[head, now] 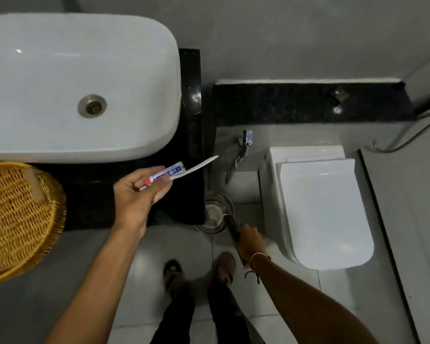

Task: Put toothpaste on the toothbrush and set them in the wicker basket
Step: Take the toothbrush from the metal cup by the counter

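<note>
The person stands at a black counter (191, 135) with a white sink (80, 88) on it. The left hand (137, 192) is closed around two things together: a small tube of toothpaste (165, 173), white with blue and red print, and a white toothbrush (196, 166). The toothbrush handle sticks out past the fingers toward the upper right, above the counter edge. I cannot see the bristle end, so I cannot tell if there is paste on it.

The wicker basket (18, 219) sits on the counter at the far left, well apart from the left hand.

The right hand (250, 240) is lower, near a glass cup (215, 212) that stands at the counter corner. Its fingers are wrapped around a dark, long object (232, 229) whose tip is at the cup rim; it is blurred and I cannot say what it is. A white toilet (318, 207) is at the right.
</note>
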### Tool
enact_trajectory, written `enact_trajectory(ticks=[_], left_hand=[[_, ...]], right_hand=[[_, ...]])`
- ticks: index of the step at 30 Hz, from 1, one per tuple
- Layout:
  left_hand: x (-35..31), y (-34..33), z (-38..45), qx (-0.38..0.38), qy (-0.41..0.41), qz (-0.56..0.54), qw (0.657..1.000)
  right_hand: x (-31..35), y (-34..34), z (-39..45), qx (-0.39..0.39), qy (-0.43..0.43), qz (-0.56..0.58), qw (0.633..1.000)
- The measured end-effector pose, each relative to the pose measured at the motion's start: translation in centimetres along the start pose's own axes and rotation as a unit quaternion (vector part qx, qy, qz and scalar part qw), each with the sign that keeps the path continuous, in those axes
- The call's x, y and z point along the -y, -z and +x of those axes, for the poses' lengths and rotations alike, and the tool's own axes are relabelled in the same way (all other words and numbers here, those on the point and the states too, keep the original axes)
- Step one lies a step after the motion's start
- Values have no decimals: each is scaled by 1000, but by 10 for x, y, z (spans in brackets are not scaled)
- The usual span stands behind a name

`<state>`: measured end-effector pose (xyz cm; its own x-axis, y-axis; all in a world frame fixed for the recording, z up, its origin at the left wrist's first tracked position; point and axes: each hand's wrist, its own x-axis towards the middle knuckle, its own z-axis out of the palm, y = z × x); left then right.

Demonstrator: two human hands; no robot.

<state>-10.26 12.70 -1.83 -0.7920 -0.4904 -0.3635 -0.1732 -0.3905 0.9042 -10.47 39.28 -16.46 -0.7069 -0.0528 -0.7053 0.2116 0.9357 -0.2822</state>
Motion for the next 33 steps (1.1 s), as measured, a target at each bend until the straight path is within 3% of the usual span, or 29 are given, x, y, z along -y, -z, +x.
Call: enact_trajectory(ticks=[9, 15, 22, 29, 33], left_hand=[[17, 13, -4, -18, -15, 44, 999], [14, 20, -14, -29, -14, 55, 998], [12, 21, -22, -20, -4, 54, 998], [-14, 24, -42, -24, 7, 62, 998], [-38, 23, -56, -14, 16, 82, 996]], right_hand=[[8, -31, 74, 54, 32, -4, 998], [-9, -40, 73, 52, 80, -202, 975], [-8, -23, 57, 21, 98, -241, 965], [28, 47, -2, -65, 150, -131, 978], [57, 88, -55, -169, 270, 29, 947]])
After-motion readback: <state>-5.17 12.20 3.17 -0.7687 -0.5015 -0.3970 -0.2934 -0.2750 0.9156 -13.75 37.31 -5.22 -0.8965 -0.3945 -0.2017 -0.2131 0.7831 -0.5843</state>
